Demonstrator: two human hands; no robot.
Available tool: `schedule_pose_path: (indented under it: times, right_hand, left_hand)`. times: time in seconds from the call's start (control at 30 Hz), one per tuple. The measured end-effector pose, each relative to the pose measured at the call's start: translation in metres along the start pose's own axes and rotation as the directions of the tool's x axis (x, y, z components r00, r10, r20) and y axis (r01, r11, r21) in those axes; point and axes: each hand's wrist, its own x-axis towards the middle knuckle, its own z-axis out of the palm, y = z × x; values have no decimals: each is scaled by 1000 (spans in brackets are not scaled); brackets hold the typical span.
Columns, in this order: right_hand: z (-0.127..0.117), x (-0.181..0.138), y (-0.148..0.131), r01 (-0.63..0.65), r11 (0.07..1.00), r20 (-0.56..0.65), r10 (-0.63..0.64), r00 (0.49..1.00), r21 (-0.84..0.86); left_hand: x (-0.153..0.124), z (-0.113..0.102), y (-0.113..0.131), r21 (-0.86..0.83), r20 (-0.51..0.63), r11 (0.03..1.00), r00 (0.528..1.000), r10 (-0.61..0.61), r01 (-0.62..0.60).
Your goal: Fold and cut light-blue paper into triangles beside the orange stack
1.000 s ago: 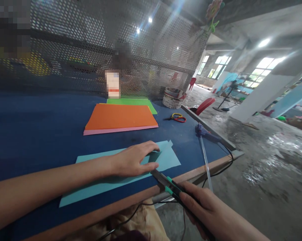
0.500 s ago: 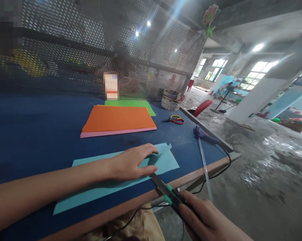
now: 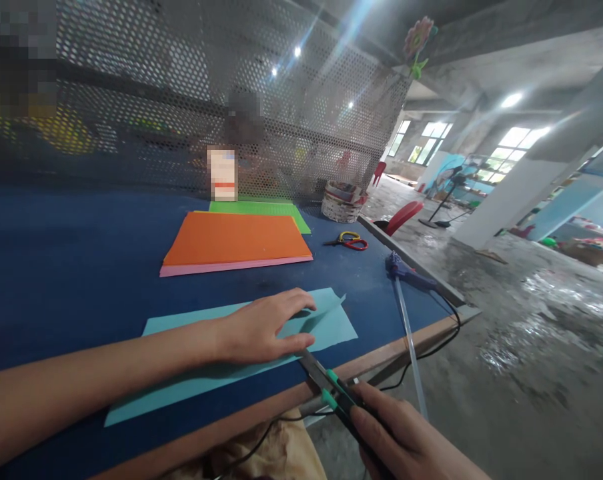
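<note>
Ideally the cutter (image 3: pixel 331 387) runs low and steady, its blade clear of the thumb. The teal sheet (image 3: pixel 181 377) lies flat on the blue table (image 3: pixel 71 267), nearer the person than the orange stack (image 3: pixel 236 237) and apart from it. The left hand (image 3: pixel 261 327) presses the sheet with fingers flat and spread. The right hand (image 3: pixel 406 440), nearer again, is clenched round the cutter's handle.

I'm in a craft workshop inside a bare industrial hall: a blue felt table (image 3: pixel 56 267) backed by a perforated metal screen (image 3: pixel 181 100), stacked coloured paper (image 3: pixel 236 240), scissors (image 3: pixel 350 240), a glue gun (image 3: pixel 404 270), the utility knife (image 3: pixel 331 390) in my right grip (image 3: pixel 401 440), rough concrete floor (image 3: pixel 531 347), a pillar (image 3: pixel 521 193) and big windows (image 3: pixel 516 140) beyond.
</note>
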Motion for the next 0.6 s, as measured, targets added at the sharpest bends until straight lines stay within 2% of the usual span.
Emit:
schedule_pose_path:
  times: [0.17,0.37,0.47,0.6]
  right_hand:
    - [0,2,0,3,1000,37,-3,999,-20]
    - [1,-3,-1,-27,1000,0,27,1000,7]
    - [4,-2,-2,-25,1000,-20,25,999,15]
    - [5,-1,-3,4,1000,14,-5,1000,18]
  left_hand:
    - [-3,-4,-2,47,68,998,997,37,-40]
    - [-5,-10,-19,105,195,981,971,140,-163]
    - [-6,-11,-25,132,221,972,962,161,-193]
    - [-7,-9,-26,170,234,966,960,154,-197]
